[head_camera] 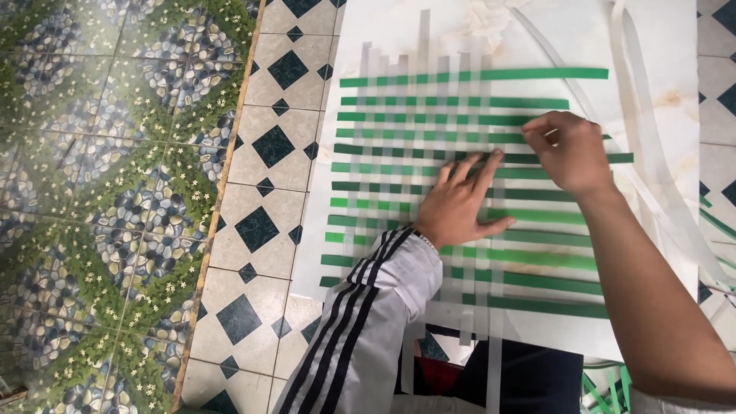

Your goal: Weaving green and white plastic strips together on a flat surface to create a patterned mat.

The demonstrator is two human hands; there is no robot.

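Head view: thirteen green strips (468, 170) cross translucent white strips (424, 92) into a woven mat on one white board (659, 46). The left hand (462, 203) lies open and flat on the mat's centre. The right hand (569, 152), at 2 o'clock from the left, pinches a strip end at the mat's right edge.

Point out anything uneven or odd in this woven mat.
The green strips end raggedly on the right, some jutting well past others. The white strips poke out unevenly at the top. The left hand lies flat on the weave; the right hand pinches a strip.
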